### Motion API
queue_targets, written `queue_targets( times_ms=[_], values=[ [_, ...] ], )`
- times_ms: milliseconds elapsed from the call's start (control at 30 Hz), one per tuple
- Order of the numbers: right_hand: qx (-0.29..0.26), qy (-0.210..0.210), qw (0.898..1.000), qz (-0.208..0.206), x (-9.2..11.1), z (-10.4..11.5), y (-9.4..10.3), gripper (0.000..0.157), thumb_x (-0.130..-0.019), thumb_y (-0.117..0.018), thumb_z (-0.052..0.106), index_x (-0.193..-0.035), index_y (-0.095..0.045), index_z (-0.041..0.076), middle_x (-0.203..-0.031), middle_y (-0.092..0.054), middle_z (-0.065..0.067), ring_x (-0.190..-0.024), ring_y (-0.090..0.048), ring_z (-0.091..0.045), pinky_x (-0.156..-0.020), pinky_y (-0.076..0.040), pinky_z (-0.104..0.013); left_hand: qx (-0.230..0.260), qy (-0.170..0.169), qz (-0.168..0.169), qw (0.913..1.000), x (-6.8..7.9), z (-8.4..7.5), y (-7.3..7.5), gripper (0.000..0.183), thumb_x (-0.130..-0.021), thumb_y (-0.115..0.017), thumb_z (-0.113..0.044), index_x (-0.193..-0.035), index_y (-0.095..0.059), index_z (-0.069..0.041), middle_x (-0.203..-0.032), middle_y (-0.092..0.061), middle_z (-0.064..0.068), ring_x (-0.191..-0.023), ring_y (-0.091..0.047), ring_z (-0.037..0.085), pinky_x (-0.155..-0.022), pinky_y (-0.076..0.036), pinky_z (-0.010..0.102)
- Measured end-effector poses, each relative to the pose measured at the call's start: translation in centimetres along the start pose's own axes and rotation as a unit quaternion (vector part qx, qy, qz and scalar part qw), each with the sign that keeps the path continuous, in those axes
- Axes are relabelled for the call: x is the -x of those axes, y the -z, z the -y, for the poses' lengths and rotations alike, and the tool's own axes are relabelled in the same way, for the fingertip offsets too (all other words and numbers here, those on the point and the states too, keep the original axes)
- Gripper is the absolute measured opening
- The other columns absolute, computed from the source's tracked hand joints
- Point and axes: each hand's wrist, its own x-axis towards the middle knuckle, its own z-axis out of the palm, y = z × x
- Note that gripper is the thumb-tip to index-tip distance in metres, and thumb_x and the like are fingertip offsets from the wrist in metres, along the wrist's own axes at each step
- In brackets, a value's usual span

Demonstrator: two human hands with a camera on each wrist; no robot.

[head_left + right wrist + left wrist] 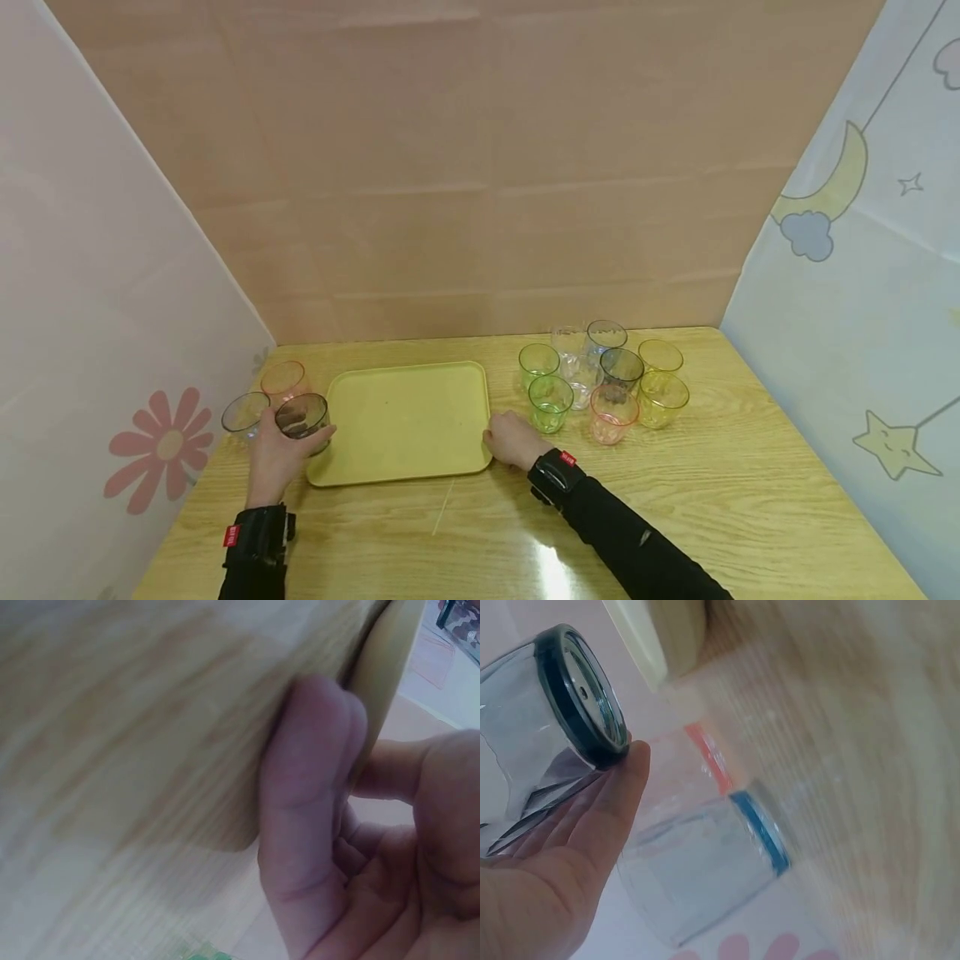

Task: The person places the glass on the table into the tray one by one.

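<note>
In the head view my left hand (273, 462) grips a dark grey glass tumbler (302, 417) at the tray's left edge. The left wrist view shows that tumbler's thick dark base (581, 697) raised off the table, with a finger alongside it. Close by stand a clear glass with a bluish base (705, 862) and a pink glass (283, 382). A yellow rectangular tray (408, 425) lies flat in the middle. My right hand (516, 440) pinches the tray's right edge, thumb and fingers on either side of the rim (390, 652).
Right of the tray, several glasses stand in a cluster: green (551, 404), clear (577, 379), dark grey (621, 371), bluish (606, 335), pink (614, 414) and yellow (663, 400). A brown backdrop (480, 167) rises behind the wooden table (675, 517), with patterned sheets at both sides.
</note>
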Motion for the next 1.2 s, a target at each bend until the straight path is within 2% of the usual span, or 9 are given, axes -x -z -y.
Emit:
queue_targets(
  times_ms=[100,200,433,533,667,767,933,1033,1200],
  values=[
    [-0.002,-0.001,1.000,0.002,0.0,0.1,0.1,0.031,-0.095,-0.054,0.010,-0.064,-0.055,0.009,-0.052,-0.048,0.001,-0.039,-0.043,-0.009,-0.038,-0.034,-0.022,0.010,-0.010,0.008,0.9999,-0.4,-0.3,-0.2,0.095,-0.081,-0.079,-0.041,-0.150,-0.024,-0.006,-0.134,-0.048,0.021,-0.120,-0.052,0.034,-0.084,-0.051,0.029],
    [-0.006,-0.003,1.000,0.005,0.0,0.1,0.2,0.029,-0.094,-0.054,0.010,-0.065,-0.056,0.009,-0.052,-0.049,0.001,-0.039,-0.044,-0.009,-0.038,-0.034,-0.022,0.010,-0.031,0.008,0.9994,-1.3,-0.1,-0.6,0.095,-0.082,-0.079,-0.041,-0.151,-0.025,-0.006,-0.131,-0.048,0.023,-0.117,-0.051,0.036,-0.088,-0.050,0.039],
    [-0.001,0.000,1.000,0.002,0.2,0.3,0.2,0.029,-0.094,-0.054,0.010,-0.065,-0.056,0.008,-0.054,-0.050,0.000,-0.040,-0.045,-0.010,-0.040,-0.035,-0.024,-0.006,-0.076,-0.025,0.9968,-6.1,6.4,-3.0,0.086,-0.080,-0.075,-0.052,-0.145,-0.035,-0.014,-0.130,-0.048,0.014,-0.114,-0.050,0.028,-0.088,-0.049,0.042],
    [0.004,0.004,1.000,0.002,0.2,0.3,0.1,0.030,-0.094,-0.055,0.011,-0.065,-0.056,0.009,-0.055,-0.050,0.000,-0.041,-0.046,-0.011,-0.040,-0.036,-0.024,0.005,-0.079,-0.014,0.9968,-7.2,7.3,-3.7,0.090,-0.079,-0.075,-0.053,-0.148,-0.031,-0.015,-0.134,-0.048,0.014,-0.119,-0.050,0.031,-0.090,-0.049,0.044],
    [0.007,0.005,1.000,0.005,0.1,0.0,0.1,0.033,-0.095,-0.054,0.012,-0.063,-0.055,0.010,-0.053,-0.050,0.001,-0.039,-0.045,-0.009,-0.039,-0.036,-0.023,0.000,-0.082,0.003,0.9966,-7.8,6.6,-4.2,0.090,-0.080,-0.077,-0.048,-0.149,-0.029,-0.015,-0.135,-0.047,0.016,-0.119,-0.049,0.032,-0.086,-0.050,0.042],
    [0.005,0.002,1.000,0.011,0.0,-0.1,0.1,0.034,-0.096,-0.054,0.012,-0.063,-0.055,0.011,-0.052,-0.049,0.002,-0.039,-0.044,-0.009,-0.039,-0.036,-0.023,-0.019,-0.068,-0.004,0.9975,-7.0,3.9,-4.0,0.087,-0.080,-0.078,-0.046,-0.146,-0.032,-0.012,-0.130,-0.049,0.017,-0.113,-0.051,0.033,-0.075,-0.049,0.042],
    [0.015,0.006,1.000,0.009,0.1,-0.3,0.1,0.034,-0.096,-0.054,0.012,-0.062,-0.053,0.011,-0.054,-0.047,0.002,-0.041,-0.044,-0.009,-0.040,-0.035,-0.023,-0.002,-0.041,0.002,0.9992,-5.3,-0.8,-3.1,0.088,-0.078,-0.081,-0.045,-0.141,-0.036,-0.003,-0.128,-0.049,0.025,-0.113,-0.049,0.041,-0.083,-0.045,0.054],
    [0.018,0.009,1.000,0.006,0.2,-0.2,0.1,0.034,-0.096,-0.055,0.012,-0.062,-0.052,0.011,-0.054,-0.046,0.002,-0.042,-0.044,-0.010,-0.040,-0.034,-0.023,0.006,-0.040,0.014,0.9991,-5.5,-1.1,-3.1,0.086,-0.078,-0.082,-0.041,-0.139,-0.036,-0.001,-0.129,-0.047,0.025,-0.116,-0.047,0.042,-0.087,-0.044,0.056],
    [0.018,0.011,1.000,0.002,0.2,0.0,0.1,0.035,-0.096,-0.055,0.012,-0.061,-0.052,0.011,-0.054,-0.047,0.002,-0.042,-0.044,-0.010,-0.040,-0.034,-0.023,0.014,-0.044,0.027,0.9986,-7.3,0.9,-3.6,0.087,-0.080,-0.081,-0.040,-0.143,-0.032,-0.005,-0.135,-0.043,0.023,-0.120,-0.044,0.043,-0.075,-0.048,0.047]
  ],
)
